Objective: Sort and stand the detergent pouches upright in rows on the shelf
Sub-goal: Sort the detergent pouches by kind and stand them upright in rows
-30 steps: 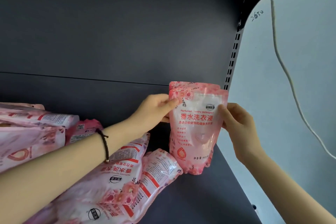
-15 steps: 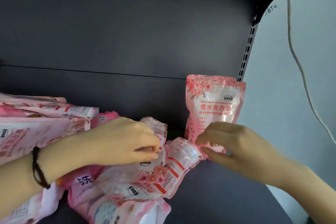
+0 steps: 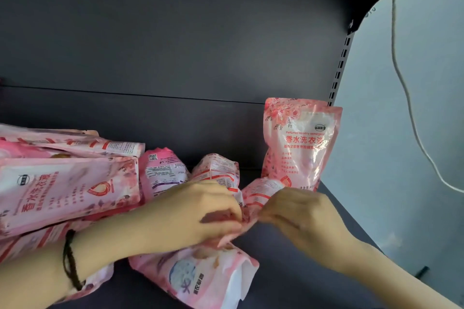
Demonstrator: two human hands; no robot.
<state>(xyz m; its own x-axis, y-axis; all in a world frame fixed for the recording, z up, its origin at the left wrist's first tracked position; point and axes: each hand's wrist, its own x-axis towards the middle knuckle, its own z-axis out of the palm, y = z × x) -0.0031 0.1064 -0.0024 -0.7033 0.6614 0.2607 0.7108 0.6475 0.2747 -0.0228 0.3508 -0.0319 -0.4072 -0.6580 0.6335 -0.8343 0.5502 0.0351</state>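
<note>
Both your hands have dropped from the standing pouch [image 3: 301, 143] to the loose ones in front of it.

Your left hand [image 3: 200, 211] and right hand [image 3: 301, 221] meet fingertip to fingertip, each with curled fingers pinching the near edge of a lying pouch [image 3: 261, 192], whose far end reaches the foot of the standing pouch. That pouch stands upright on its own at the right end of the dark grey shelf [image 3: 301, 271], against the matching back panel [image 3: 175, 32] and just beside the slotted upright [image 3: 339, 70]. At the left, a stack of pouches [image 3: 67, 183] lies flat, and a blue-patterned pouch [image 3: 200, 276] lies under your left wrist, which wears a dark bracelet [image 3: 70, 261]. Past the shelf's end, a white cable [image 3: 406, 98] hangs down the pale wall [image 3: 414, 158].
</note>
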